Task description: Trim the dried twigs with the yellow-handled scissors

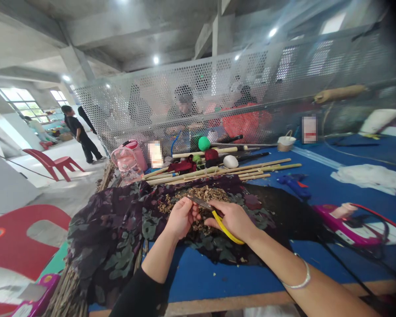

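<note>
My right hand [235, 218] is closed round yellow-handled scissors [218, 216], whose blades point left toward my left hand [181, 216]. That hand pinches something small at the blade tips; I cannot make out what it is. Both hands hover over a heap of brown cut chips [201, 194] lying on a dark floral cloth [119, 229] spread on the blue table [211, 277]. A silver bangle [300, 277] sits on my right wrist.
Bamboo sticks [224, 172] lie behind the cloth, with yarn balls [204, 143], a pink bottle [129, 162] and a blue glue gun [293, 184]. A pink tool with cords [343, 224] is at right. A perforated metal screen [251, 79] has people behind it. Red chairs [23, 237] stand left.
</note>
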`<state>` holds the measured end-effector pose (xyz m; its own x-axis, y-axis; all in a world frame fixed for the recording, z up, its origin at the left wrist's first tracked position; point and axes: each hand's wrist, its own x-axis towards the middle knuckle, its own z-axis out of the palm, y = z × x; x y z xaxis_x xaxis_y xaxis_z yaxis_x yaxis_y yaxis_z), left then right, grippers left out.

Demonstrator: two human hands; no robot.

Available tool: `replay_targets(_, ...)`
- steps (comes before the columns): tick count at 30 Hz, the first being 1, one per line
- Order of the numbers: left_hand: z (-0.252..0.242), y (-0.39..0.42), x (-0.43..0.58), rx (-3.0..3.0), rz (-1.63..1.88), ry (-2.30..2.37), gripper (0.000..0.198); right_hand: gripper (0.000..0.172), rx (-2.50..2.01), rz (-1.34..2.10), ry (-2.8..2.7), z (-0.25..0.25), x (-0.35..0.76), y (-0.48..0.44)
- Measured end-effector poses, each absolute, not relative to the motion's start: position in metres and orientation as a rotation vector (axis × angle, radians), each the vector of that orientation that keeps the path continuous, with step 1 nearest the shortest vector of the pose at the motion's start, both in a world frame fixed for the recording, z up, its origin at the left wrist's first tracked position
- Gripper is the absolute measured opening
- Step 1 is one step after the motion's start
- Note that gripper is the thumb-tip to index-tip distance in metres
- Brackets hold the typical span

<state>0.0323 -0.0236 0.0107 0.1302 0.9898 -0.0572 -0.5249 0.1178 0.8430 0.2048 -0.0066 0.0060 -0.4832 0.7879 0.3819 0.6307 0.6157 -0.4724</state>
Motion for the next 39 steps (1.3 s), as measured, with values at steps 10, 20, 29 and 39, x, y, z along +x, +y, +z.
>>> replay_targets(10, 0.0041, -0.0211, 0.0331, 0.95, 1.376, 0.866, 0.03, 0.038, -1.15, 0.36, -2.274, 0.0057, 0.2043, -0.005)
replay_targets(20, 0.004, -0.0211, 0.035, 0.994, 1.361, 0.941, 0.028, 0.044, -1.168, 0.336, -2.234, 0.0057, 0.2058, -0.0052)
replay_targets(29, 0.0091, -0.0276, 0.0289, 0.816, 1.145, 0.579, 0.021, 0.054, -1.022, 0.428, -2.278, 0.0044, 0.2089, -0.0034)
replay_targets(39, 0.0102, -0.0283, 0.0301, 0.755, 1.042, 0.509, 0.021, 0.052, -0.956, 0.451, -2.305, 0.0086, 0.2085, -0.0052)
